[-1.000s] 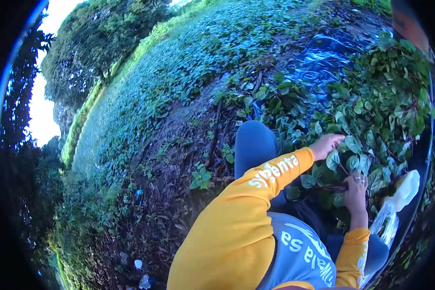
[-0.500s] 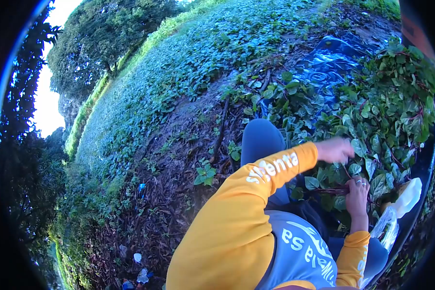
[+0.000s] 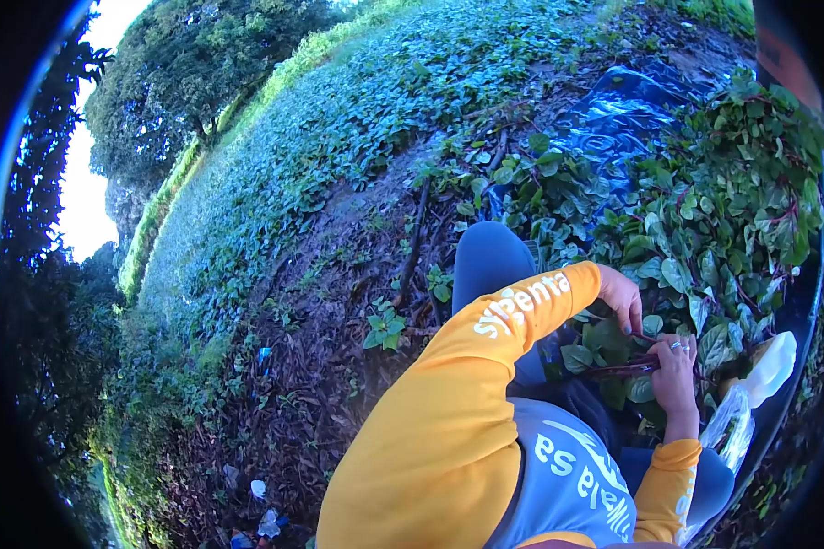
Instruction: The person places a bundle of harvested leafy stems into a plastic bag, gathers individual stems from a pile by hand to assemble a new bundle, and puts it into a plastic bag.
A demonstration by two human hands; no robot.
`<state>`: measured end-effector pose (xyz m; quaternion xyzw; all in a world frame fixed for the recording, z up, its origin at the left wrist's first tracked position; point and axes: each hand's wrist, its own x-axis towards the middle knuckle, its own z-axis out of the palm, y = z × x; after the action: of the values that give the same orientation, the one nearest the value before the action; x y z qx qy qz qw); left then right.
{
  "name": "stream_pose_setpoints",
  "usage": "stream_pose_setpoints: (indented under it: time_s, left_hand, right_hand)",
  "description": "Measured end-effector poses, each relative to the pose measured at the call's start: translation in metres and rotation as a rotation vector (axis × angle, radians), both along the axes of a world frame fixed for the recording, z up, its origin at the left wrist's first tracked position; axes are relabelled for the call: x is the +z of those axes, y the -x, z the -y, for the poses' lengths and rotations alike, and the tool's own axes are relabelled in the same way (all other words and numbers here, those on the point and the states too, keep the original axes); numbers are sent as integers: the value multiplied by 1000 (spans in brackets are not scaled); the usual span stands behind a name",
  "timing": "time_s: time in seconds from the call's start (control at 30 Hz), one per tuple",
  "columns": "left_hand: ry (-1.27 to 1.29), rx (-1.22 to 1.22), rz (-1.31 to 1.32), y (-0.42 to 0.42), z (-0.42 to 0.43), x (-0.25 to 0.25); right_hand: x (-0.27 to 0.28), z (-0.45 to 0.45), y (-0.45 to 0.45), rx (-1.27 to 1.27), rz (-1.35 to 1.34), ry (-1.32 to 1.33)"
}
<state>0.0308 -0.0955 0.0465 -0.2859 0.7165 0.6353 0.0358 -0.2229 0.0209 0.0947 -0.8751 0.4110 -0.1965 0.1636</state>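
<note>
My right hand (image 3: 676, 373), with rings on a finger, is closed around a small bunch of dark reddish stems (image 3: 618, 370). Broad green leaves (image 3: 604, 339) hang from the bunch beside my left knee. My left hand (image 3: 623, 300) bends down close to it, fingertips pinched on a thin reddish vine stem (image 3: 644, 337) that runs toward the right hand. Just beyond both hands lies a big heap of cut leafy vines (image 3: 705, 220), green with red stems.
A blue plastic sheet (image 3: 618, 114) shows beyond the leaves. Near my right knee lies a whitish plastic container (image 3: 771, 371) with clear plastic wrap (image 3: 734, 425). Brown leaf litter (image 3: 320, 384), bits of litter (image 3: 268, 522) and low green plants (image 3: 339, 156) cover the ground leftward.
My left hand, blurred and raised before, has come down toward the right hand and its fingers now meet the stem. The right hand stays on the bunch.
</note>
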Motion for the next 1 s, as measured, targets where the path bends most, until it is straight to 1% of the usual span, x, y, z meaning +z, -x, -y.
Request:
stream_pose_setpoints:
  time_s: [0.03,0.1,0.13,0.2,0.23,0.3,0.33,0.4,0.43,0.47,0.5,0.53,0.57,0.6,0.63,0.67,0.7,0.73,0.77,0.8,0.83,0.87,0.9,0.93,1.0]
  left_hand:
    - [0,1,-2,2,1,1]
    - [141,-45,48,5,1,2]
    - [141,-45,48,6,0,4]
    - [251,-24,53,10,-6,6]
    - [250,-25,53,11,-10,8]
    - [455,38,53,14,-20,10]
    - [445,29,45,14,-25,7]
    - [790,152,109,23,-39,-4]
    - [806,229,45,31,-48,-2]
    - [807,294,-29,37,-56,-1]
    - [638,346,-188,42,-64,-9]
    - [672,298,-172,49,-76,-6]
    - [722,252,-156,54,-84,-1]
    - [812,271,-110,63,-93,1]
    - [816,343,-27,68,-103,-3]
    - [839,343,97,69,-105,-11]
    - [910,413,233,73,-109,-31]
    - [818,396,250,68,-104,-37]
    - [935,337,213,61,-100,-44]
    - [1054,278,175,58,-95,-39]
    - [1057,260,166,57,-91,-35]
    - [880,358,172,56,-89,-32]
    - [791,396,175,58,-88,-21]
    - [705,436,178,61,-87,-8]
    - [641,498,111,65,-90,14]
  right_hand:
    - [0,0,0,4,-2,-12]
    - [0,0,0,9,-6,-26]
    - [0,0,0,13,-5,-19]
    - [0,0,-1,17,-4,-12]
    - [-1,0,-2,15,-7,-5]
    - [-5,1,0,8,-14,-3]
    - [-13,6,1,0,-32,16]
    - [-20,8,3,-42,-93,13]
    - [-16,7,1,-80,-97,-26]
    - [-19,6,1,-109,-125,-3]
    - [-27,7,0,-132,-126,-7]
    - [-30,9,0,-121,-184,-18]
    - [-32,7,-2,-131,-270,75]
    - [-38,4,-1,-151,-246,66]
    - [-30,0,-5,-156,-246,23]
    - [-34,-3,-7,-167,-219,65]
    - [-34,-7,-6,-154,-156,128]
    - [-37,-10,-10,-176,-127,160]
    - [-41,-12,-11,-196,-89,146]
    - [-39,-12,-11,-216,-49,135]
    - [-37,-12,-11,-236,-48,136]
    - [-35,-12,-12,-267,41,59]
    - [-32,-11,-12,-295,132,-17]
    - [-32,-11,-12,-311,136,-15]
    - [-32,-11,-12,-305,70,-127]
